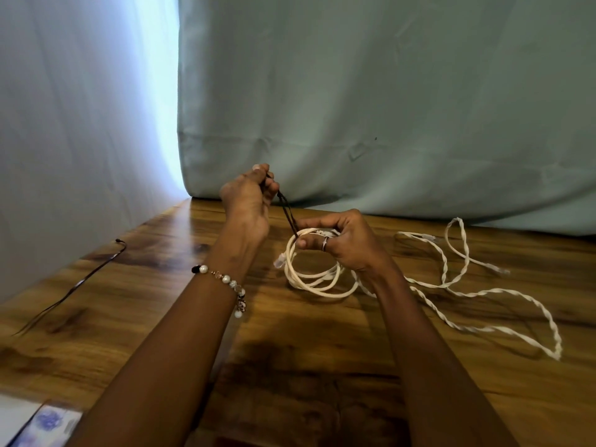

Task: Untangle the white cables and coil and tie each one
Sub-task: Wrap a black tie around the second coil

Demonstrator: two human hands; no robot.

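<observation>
A white cable wound into a coil (314, 279) hangs just above the wooden table (290, 366), gripped at its top by my right hand (342, 243). A thin dark tie (287, 211) runs taut from the coil's top up to my left hand (250, 201), which is raised and pinches its upper end. To the right, two white cables twisted around each other (503, 298) lie in loose loops on the table, their clear plugs near the back.
A second dark tie (87, 279) lies stretched out on the table's left side. A pale curtain (354, 91) hangs right behind the table's back edge. A white and blue patterned object (45, 421) sits at the near left corner.
</observation>
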